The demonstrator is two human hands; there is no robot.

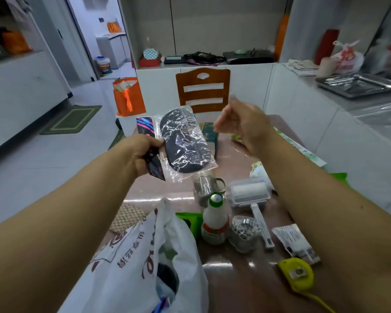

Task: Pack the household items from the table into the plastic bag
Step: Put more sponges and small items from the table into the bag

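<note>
Left hand (142,154) pinches a clear-wrapped dark pouch (185,143) by its printed card above the table (235,281), white plastic bag (145,256) open below it, right hand (242,127) loosely curled and empty just right of the pouch, lint roller (250,193) and yellow tape measure (297,275) lying below it.

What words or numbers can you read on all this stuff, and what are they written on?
None can be read with certainty.
Plastic bag: big red printed characters and an emblem, seen at an angle and creased, not legible.
Small white packet: lines of tiny dark print, too small to read.
White bottle: red band label, blurred.
Long green and white packet: print blurred.
Sleeve held in the left hand: pattern only, no words visible.
</note>
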